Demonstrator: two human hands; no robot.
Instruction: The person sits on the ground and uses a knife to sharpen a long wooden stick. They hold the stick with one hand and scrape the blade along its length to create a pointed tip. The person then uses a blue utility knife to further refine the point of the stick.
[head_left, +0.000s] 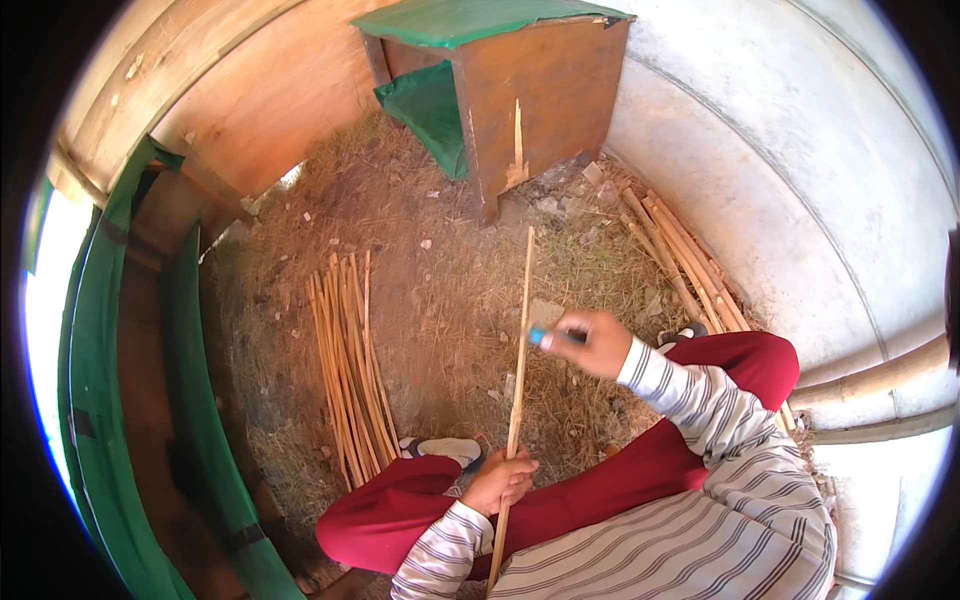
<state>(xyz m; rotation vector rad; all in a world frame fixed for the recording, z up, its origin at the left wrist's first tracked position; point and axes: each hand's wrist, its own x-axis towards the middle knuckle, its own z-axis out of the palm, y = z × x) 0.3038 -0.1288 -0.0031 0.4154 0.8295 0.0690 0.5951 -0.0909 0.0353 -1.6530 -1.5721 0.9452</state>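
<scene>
My left hand [500, 482] is wrapped round the lower part of a long, thin bamboo stick [522, 350], close above my lap. The stick rises away from me, slightly tilted, and its far end is free. To the right of the stick, my right hand [597, 343] is closed on a small dark tool with a blue end [545, 337]. Motion blurs this tool, so its exact kind is unclear. Its blue end is near the stick; whether they touch, I cannot tell.
A bundle of bamboo sticks [342, 370] lies on the dirt floor at left. Thicker poles [690, 255] lie along the pale wall [745, 180] at right. Ahead stands a wooden cabinet [545, 100] with a green top. Green-covered benches [190, 350] line the left side.
</scene>
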